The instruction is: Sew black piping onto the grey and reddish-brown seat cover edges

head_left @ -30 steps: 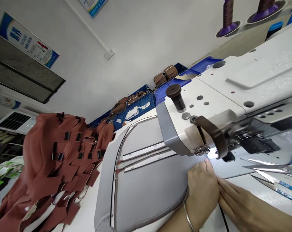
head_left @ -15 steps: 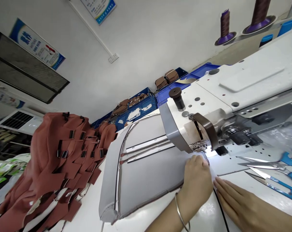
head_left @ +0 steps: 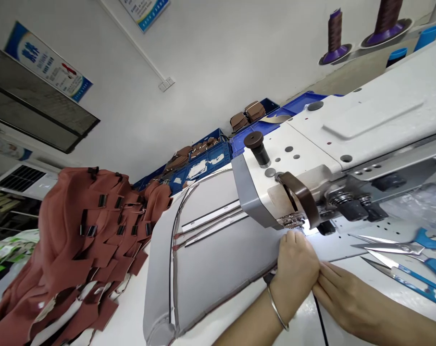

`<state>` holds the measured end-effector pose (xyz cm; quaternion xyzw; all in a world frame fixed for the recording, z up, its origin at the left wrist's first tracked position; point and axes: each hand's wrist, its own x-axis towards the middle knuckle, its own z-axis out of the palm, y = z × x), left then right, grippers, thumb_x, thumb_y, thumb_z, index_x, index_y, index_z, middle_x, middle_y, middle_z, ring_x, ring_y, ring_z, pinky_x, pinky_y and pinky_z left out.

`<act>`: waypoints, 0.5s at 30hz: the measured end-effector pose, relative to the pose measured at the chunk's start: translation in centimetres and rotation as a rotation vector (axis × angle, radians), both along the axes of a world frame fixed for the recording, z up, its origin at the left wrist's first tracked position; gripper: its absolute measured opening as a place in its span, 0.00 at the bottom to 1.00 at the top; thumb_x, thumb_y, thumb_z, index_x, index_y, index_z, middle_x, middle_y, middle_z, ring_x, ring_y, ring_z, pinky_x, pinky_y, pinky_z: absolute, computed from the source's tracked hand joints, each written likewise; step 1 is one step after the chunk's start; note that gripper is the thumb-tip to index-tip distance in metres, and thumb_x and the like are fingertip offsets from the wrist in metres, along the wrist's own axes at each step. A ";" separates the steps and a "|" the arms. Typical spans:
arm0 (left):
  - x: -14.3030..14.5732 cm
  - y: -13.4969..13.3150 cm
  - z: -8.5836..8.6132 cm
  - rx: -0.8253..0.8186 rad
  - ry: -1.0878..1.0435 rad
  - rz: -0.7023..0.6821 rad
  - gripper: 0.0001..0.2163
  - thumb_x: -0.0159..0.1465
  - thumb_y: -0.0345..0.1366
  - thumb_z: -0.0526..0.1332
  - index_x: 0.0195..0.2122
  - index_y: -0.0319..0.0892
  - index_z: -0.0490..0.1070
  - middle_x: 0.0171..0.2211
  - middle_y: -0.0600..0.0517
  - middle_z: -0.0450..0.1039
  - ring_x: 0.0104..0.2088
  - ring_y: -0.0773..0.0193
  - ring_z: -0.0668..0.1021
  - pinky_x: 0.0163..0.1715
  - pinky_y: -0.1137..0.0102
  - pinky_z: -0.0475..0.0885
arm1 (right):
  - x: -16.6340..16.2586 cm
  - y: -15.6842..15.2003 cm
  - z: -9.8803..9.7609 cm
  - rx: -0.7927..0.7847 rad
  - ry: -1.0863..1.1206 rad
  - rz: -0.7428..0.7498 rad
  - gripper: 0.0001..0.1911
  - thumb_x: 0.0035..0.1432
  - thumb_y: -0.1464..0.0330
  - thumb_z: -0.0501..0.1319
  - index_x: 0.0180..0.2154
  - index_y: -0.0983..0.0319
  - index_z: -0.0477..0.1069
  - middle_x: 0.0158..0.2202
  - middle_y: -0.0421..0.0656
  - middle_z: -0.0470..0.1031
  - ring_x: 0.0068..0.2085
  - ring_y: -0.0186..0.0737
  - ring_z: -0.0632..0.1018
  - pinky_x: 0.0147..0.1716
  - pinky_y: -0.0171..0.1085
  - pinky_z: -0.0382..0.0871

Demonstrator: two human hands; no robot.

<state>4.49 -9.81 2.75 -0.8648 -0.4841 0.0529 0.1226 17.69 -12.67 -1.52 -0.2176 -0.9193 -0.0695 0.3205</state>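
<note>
The right hand [head_left: 338, 295], fingers bunched, meets the curled left hand [head_left: 297, 264], though I can't tell what either grips; uneven pulling could pucker the smooth grey brown-edged panel [head_left: 221, 266] lying partly beneath the white metal sewing machine [head_left: 311, 144]

A grey sewn panel [head_left: 225, 259] lies spread on the white table [head_left: 126, 310], its right side reaching the sewing machine head [head_left: 255, 190]. Two white strips [head_left: 210, 217] — both black-edged — run side by side across it. Brown seam edging shows along its near edge; a grey border band [head_left: 158, 274] lines the left, curled at the near corner.
</note>
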 end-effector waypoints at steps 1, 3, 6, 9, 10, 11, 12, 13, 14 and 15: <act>0.0 0.1 0.2 0.007 0.009 0.005 0.05 0.60 0.23 0.57 0.29 0.38 0.63 0.28 0.51 0.60 0.31 0.61 0.65 0.28 0.68 0.65 | -0.1 0.2 -0.2 0.025 0.008 -0.020 0.16 0.51 0.81 0.51 0.39 0.70 0.73 0.35 0.54 0.74 0.39 0.50 0.74 0.45 0.52 0.70; -0.4 0.3 1.0 0.028 0.040 0.008 0.04 0.61 0.23 0.57 0.31 0.37 0.64 0.29 0.50 0.61 0.32 0.61 0.67 0.31 0.67 0.66 | -0.2 0.5 -0.6 0.071 0.035 -0.056 0.16 0.51 0.81 0.52 0.41 0.73 0.72 0.39 0.59 0.74 0.44 0.54 0.75 0.48 0.53 0.70; -1.5 0.7 2.7 0.022 0.130 -0.050 0.01 0.62 0.26 0.58 0.33 0.35 0.66 0.31 0.47 0.65 0.34 0.58 0.70 0.33 0.65 0.67 | -0.1 0.6 -1.1 0.103 0.044 -0.067 0.16 0.51 0.80 0.53 0.42 0.76 0.72 0.45 0.64 0.73 0.50 0.60 0.73 0.49 0.53 0.70; -2.5 1.4 3.8 -0.091 0.192 -0.211 0.05 0.63 0.25 0.55 0.31 0.35 0.67 0.29 0.46 0.66 0.32 0.58 0.71 0.26 0.68 0.65 | 0.1 0.7 -1.3 0.102 0.024 -0.061 0.16 0.50 0.80 0.55 0.42 0.77 0.72 0.46 0.65 0.73 0.52 0.61 0.72 0.50 0.53 0.70; -2.6 1.7 4.0 -0.147 0.205 -0.262 0.06 0.64 0.24 0.54 0.31 0.35 0.68 0.28 0.46 0.65 0.30 0.58 0.72 0.23 0.69 0.63 | 0.2 0.7 -1.2 0.101 0.030 -0.060 0.16 0.50 0.80 0.55 0.41 0.77 0.73 0.46 0.65 0.73 0.52 0.61 0.72 0.50 0.53 0.70; -2.6 2.0 4.1 -0.201 0.219 -0.295 0.07 0.64 0.24 0.53 0.30 0.35 0.68 0.28 0.46 0.66 0.29 0.58 0.72 0.21 0.69 0.62 | 0.3 0.8 -1.2 0.097 0.034 -0.058 0.15 0.50 0.81 0.55 0.40 0.77 0.73 0.46 0.65 0.73 0.53 0.61 0.72 0.51 0.53 0.70; -2.5 2.2 4.0 -0.249 0.234 -0.308 0.08 0.64 0.25 0.52 0.30 0.35 0.69 0.28 0.45 0.66 0.29 0.58 0.72 0.20 0.70 0.61 | 0.3 0.8 -1.1 0.093 0.039 -0.054 0.15 0.50 0.81 0.55 0.40 0.77 0.73 0.45 0.65 0.74 0.53 0.60 0.72 0.51 0.53 0.70; -2.2 2.3 4.0 -0.287 0.248 -0.312 0.09 0.64 0.25 0.52 0.29 0.35 0.70 0.28 0.45 0.66 0.28 0.57 0.72 0.19 0.69 0.60 | 0.3 0.9 -1.1 0.093 0.042 -0.050 0.15 0.50 0.82 0.54 0.40 0.76 0.73 0.45 0.64 0.74 0.53 0.60 0.72 0.51 0.53 0.70; -1.9 2.4 3.9 -0.317 0.261 -0.311 0.09 0.64 0.26 0.53 0.29 0.35 0.71 0.28 0.44 0.67 0.28 0.57 0.73 0.19 0.69 0.61 | 0.4 1.0 -1.0 0.092 0.040 -0.047 0.16 0.50 0.82 0.54 0.41 0.76 0.73 0.44 0.64 0.74 0.53 0.59 0.72 0.50 0.54 0.71; -1.5 2.3 3.8 -0.340 0.275 -0.304 0.09 0.64 0.26 0.53 0.29 0.35 0.72 0.28 0.43 0.67 0.28 0.57 0.73 0.20 0.69 0.62 | 0.4 1.0 -1.0 0.088 0.034 -0.041 0.17 0.50 0.83 0.53 0.41 0.76 0.73 0.44 0.63 0.74 0.53 0.59 0.72 0.49 0.54 0.71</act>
